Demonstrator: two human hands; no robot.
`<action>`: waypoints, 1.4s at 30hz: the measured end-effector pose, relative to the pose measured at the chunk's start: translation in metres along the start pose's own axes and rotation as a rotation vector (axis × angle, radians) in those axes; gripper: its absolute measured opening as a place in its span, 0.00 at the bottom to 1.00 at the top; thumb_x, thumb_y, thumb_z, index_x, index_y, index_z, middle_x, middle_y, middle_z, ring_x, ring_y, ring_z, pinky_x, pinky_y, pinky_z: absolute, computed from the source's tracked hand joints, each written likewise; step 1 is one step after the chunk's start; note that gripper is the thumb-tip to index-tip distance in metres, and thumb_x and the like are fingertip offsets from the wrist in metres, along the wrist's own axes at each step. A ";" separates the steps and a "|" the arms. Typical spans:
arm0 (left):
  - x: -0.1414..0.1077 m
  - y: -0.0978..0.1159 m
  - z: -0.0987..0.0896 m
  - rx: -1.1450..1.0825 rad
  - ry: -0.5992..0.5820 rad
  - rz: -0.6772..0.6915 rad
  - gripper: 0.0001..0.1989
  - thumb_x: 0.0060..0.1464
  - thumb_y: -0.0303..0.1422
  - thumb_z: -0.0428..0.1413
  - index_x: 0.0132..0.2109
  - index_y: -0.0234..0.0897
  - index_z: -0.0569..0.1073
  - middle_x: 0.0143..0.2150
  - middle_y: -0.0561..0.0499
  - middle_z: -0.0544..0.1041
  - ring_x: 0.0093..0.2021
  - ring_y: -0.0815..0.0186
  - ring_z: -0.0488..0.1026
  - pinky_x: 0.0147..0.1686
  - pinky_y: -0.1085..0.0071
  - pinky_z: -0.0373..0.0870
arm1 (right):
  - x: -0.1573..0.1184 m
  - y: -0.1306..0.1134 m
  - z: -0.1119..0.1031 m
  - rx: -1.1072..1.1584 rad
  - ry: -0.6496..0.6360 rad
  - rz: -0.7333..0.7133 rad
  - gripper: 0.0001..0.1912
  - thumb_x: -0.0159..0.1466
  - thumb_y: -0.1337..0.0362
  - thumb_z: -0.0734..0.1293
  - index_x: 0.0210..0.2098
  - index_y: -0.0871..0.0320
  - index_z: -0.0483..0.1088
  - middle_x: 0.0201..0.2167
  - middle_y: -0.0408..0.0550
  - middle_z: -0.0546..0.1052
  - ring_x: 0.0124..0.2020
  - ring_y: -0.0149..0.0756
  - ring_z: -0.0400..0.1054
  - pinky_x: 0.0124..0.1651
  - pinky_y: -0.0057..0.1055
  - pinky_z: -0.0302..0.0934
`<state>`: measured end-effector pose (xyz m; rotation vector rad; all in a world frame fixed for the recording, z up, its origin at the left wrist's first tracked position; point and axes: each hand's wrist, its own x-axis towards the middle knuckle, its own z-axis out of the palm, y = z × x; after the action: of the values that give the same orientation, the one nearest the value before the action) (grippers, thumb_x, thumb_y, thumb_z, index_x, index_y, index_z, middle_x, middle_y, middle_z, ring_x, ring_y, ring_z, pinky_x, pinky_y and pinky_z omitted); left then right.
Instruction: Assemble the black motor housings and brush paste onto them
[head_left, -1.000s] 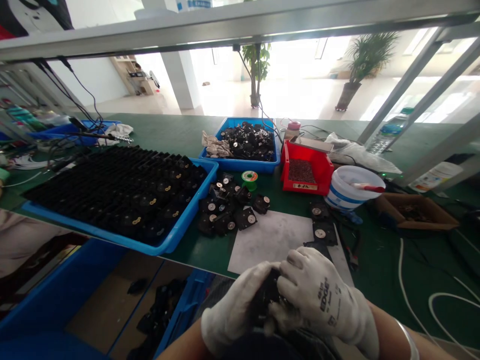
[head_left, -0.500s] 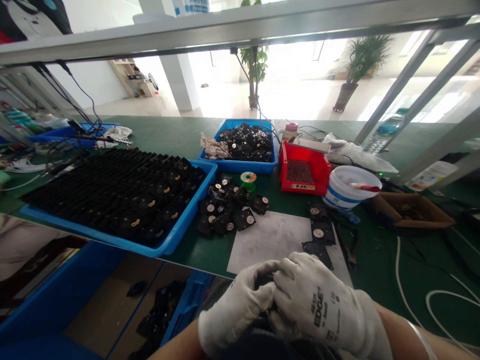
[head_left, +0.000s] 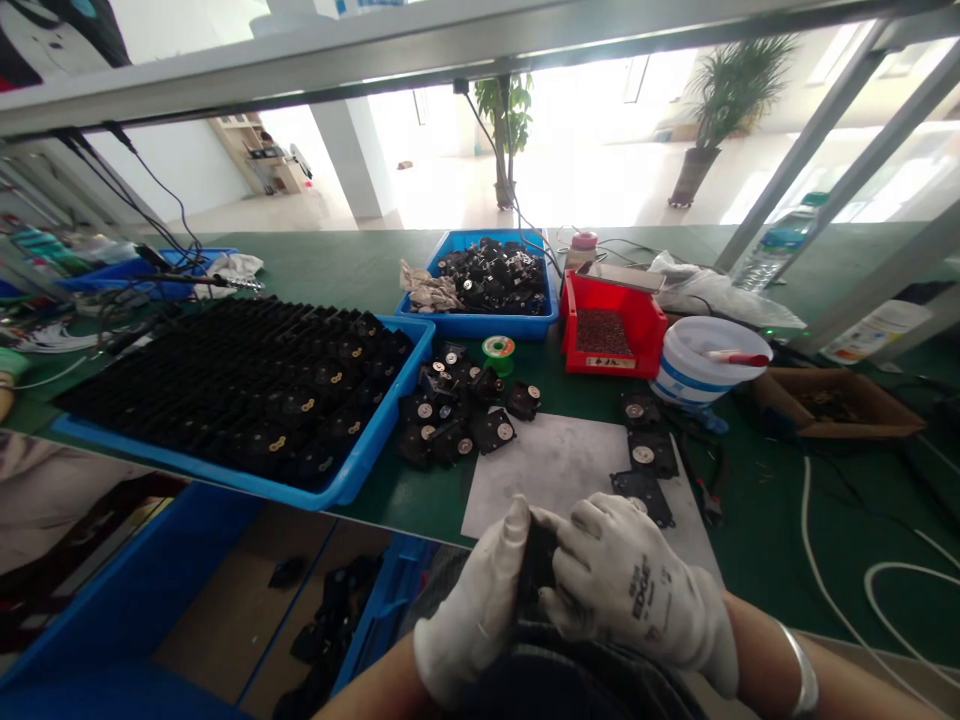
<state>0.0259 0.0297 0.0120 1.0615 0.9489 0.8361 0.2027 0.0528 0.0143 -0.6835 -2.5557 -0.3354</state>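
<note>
**One black housing [head_left: 538, 565] clasped between two gloved hands**

It is held just short of the near edge of the grey sheet [head_left: 544, 470]. The left hand [head_left: 472, 605] stands upright, pressed flat against its side, while the right hand [head_left: 634, 580] curls closed around it. Three more housings [head_left: 643, 455] lie along the sheet's right edge, a loose pile [head_left: 450, 420] sits beyond, and a blue tray [head_left: 375, 430] holds packed rows on the green worktop [head_left: 757, 540].

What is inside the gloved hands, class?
A black part is held between the left hand and right hand; the gloves cover most of it, so its face cannot be seen.
</note>
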 end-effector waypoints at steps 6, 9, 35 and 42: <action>0.000 -0.001 -0.005 -0.028 0.020 -0.003 0.37 0.70 0.59 0.41 0.53 0.34 0.82 0.45 0.42 0.84 0.47 0.55 0.80 0.51 0.65 0.74 | 0.004 0.000 -0.002 0.008 0.007 0.013 0.16 0.66 0.60 0.65 0.22 0.54 0.68 0.24 0.47 0.72 0.27 0.40 0.54 0.32 0.41 0.42; 0.000 0.000 -0.006 -0.075 0.022 -0.005 0.37 0.69 0.59 0.42 0.54 0.34 0.82 0.45 0.41 0.84 0.47 0.55 0.80 0.51 0.65 0.73 | 0.008 0.002 0.001 0.022 0.042 0.036 0.17 0.67 0.62 0.63 0.21 0.54 0.68 0.24 0.47 0.72 0.26 0.40 0.53 0.32 0.41 0.42; 0.006 0.004 -0.017 -0.494 0.172 -0.151 0.26 0.60 0.40 0.66 0.61 0.38 0.70 0.56 0.39 0.79 0.41 0.56 0.84 0.35 0.67 0.79 | 0.059 0.086 0.011 -0.003 -0.626 0.713 0.15 0.74 0.63 0.68 0.31 0.58 0.79 0.30 0.51 0.82 0.32 0.44 0.78 0.37 0.36 0.66; 0.009 0.004 -0.023 -0.456 0.267 -0.023 0.29 0.62 0.40 0.65 0.65 0.38 0.67 0.58 0.39 0.80 0.42 0.56 0.85 0.40 0.65 0.81 | 0.062 0.089 0.016 -0.023 -0.458 0.877 0.16 0.78 0.61 0.64 0.41 0.68 0.78 0.42 0.65 0.82 0.48 0.54 0.78 0.52 0.52 0.69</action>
<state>0.0071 0.0466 0.0092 0.5532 0.9290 1.1301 0.1957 0.1587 0.0410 -1.9502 -2.3288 0.1089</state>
